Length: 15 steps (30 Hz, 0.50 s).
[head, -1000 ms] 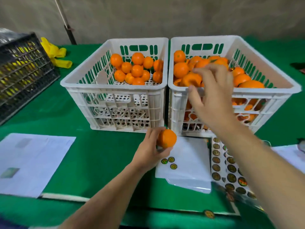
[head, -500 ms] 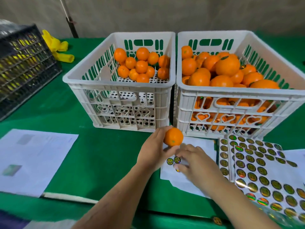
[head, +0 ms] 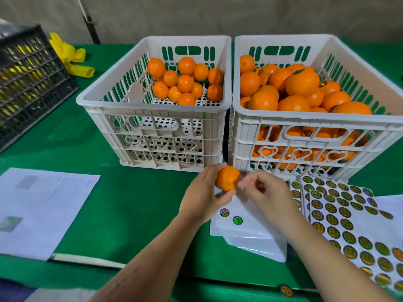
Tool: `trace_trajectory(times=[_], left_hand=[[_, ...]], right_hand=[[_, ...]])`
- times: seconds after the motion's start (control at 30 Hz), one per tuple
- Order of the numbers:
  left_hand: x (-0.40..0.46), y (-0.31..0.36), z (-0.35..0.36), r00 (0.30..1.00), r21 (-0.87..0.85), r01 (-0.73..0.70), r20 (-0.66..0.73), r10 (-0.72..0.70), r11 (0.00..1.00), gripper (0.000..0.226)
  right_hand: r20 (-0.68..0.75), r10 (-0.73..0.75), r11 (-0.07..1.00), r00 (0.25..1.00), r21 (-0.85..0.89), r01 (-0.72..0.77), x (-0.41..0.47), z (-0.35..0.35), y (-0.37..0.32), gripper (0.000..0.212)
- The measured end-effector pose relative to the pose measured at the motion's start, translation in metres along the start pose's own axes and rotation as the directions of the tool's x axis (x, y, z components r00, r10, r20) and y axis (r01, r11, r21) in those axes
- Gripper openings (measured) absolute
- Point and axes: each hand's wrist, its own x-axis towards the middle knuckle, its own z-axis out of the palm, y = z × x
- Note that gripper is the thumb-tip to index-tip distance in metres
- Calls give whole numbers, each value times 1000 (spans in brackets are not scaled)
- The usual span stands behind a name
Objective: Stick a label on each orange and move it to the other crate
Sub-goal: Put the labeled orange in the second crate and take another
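Left hand [head: 204,196] curled round a small orange [head: 227,178], gripping it just above the green counter [head: 130,205], near the front of the gap between the two white crates. Right hand [head: 265,194] touching the orange's right side, fingers bent and drawn together at the tips; too blurred to tell whether a label is pinched between them. A small greenish spot visible on the held fruit's near face. Left crate [head: 152,105] partly filled, with a cluster of oranges [head: 185,82] gathered at its far end and the perforated floor bare toward the near end. Right crate [head: 316,120] heaped with oranges [head: 302,82] up to the rim, touching or just beside the left crate. Under and near the hands, a white backing sheet [head: 257,227] carrying two round stickers [head: 231,216], lying on a stack of similar sheets. To the right, fuller label sheets [head: 346,216] covered in rows of round holographic stickers, overlapping one another and reaching the near right edge. One loose sticker [head: 286,290] at the counter's near edge. On the near left, a printed paper [head: 41,210] lying flat. At the far left, a black crate [head: 30,83] with something yellow inside, and beside it a crumpled yellow item [head: 69,57] on the counter.
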Motion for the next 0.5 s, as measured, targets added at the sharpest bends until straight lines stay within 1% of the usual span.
trace_trajectory(times=[0.07, 0.13, 0.2, 0.27, 0.37, 0.4, 0.47, 0.5], left_hand=[[0, 1, -1, 1000, -11, -23, -3, 23, 1000, 71], [-1, 3, -1, 999, -42, -39, 6, 39, 998, 69], [-2, 4, -1, 998, -78, -60, 19, 61, 995, 67], [-2, 3, -1, 996, -106, -84, 28, 87, 991, 68], [-3, 3, -1, 990, -117, -136, 9, 138, 984, 69], [-3, 3, -1, 989, -116, -144, 10, 146, 983, 69], [-3, 3, -1, 988, -123, -153, 16, 157, 980, 68], [-3, 3, -1, 987, -130, -153, 21, 157, 980, 67]], right_hand=[[21, 43, 998, 999, 35, -44, 21, -2, -8, 13], [91, 63, 997, 994, 30, -66, 35, -2, -13, 9], [171, 130, 991, 977, 8, -134, 46, 0, -15, 7], [253, 213, 977, 944, -66, -203, 54, 1, -18, 12], [297, 260, 943, 919, -284, -175, 58, -2, -18, 25], [299, 262, 936, 918, -311, -166, 58, -3, -17, 26], [327, 279, 948, 903, -245, -205, 55, -2, -14, 27], [354, 295, 953, 888, -174, -247, 52, -1, -13, 33]])
